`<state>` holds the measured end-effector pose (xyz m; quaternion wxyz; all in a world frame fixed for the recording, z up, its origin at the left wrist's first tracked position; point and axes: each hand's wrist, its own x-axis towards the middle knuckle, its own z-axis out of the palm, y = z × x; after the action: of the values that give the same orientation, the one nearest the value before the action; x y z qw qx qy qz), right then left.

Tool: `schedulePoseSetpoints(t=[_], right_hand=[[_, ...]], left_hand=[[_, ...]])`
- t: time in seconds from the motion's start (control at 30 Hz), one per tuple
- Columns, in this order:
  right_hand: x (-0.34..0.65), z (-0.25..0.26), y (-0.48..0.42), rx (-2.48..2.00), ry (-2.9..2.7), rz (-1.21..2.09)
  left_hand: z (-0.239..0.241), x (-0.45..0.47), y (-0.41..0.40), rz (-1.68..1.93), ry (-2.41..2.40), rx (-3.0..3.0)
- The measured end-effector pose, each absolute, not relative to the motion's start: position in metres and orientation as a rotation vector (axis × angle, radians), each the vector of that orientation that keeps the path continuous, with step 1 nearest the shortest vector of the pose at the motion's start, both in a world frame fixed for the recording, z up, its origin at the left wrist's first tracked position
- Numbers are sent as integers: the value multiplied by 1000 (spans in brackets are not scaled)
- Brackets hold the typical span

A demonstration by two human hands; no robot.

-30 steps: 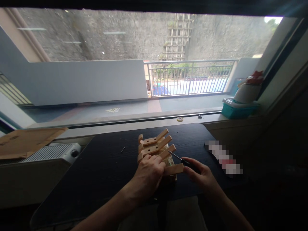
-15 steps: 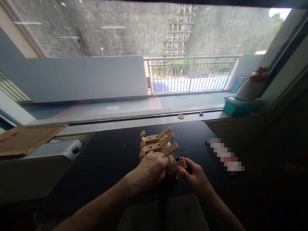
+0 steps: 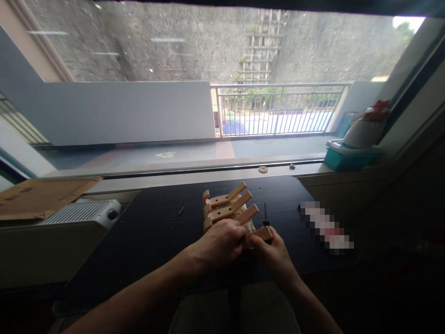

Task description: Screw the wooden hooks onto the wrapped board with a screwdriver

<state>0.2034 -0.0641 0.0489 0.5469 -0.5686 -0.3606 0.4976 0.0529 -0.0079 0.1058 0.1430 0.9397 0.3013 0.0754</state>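
Observation:
A wooden hook rack (image 3: 221, 213) lies on the dark table, with several angled pale wooden hooks; two of them show dark screw holes. My left hand (image 3: 225, 236) is closed over the near part of the rack, its fingertips largely hidden. The near wooden hook (image 3: 264, 233) has its raised end pinched between thumb and fingers of my right hand (image 3: 276, 246). Just beyond those fingers a screwdriver (image 3: 265, 214) points its thin shaft away from me; its dark handle runs behind the hand, and whether the hand grips it is unclear.
On the dark table (image 3: 156, 232), a small screw (image 3: 181, 210) lies left of the rack. A pixelated item (image 3: 327, 227) is at the right. Tape (image 3: 263, 169) and a teal box (image 3: 349, 157) sit on the sill. Cardboard (image 3: 45, 197) rests over a radiator (image 3: 83, 215) at left.
The screwdriver shaft has swung from leaning left over the hooks to pointing away, right of the rack. My right hand has turned and holds the near hook's end. My left hand stays on the rack.

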Motion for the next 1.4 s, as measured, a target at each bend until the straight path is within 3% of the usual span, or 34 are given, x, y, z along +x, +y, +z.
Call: schedulePoseSetpoints(t=[0.77, 1.27, 1.4], right_hand=[[202, 54, -67, -1314, -819, 1211], [199, 53, -71, -1320, -780, 1207], [196, 55, -76, -1296, -709, 1254]], left_hand=[[125, 61, -12, 127, 579, 2871], [121, 57, -17, 140, 717, 2892], [137, 47, -14, 344, 788, 2719]])
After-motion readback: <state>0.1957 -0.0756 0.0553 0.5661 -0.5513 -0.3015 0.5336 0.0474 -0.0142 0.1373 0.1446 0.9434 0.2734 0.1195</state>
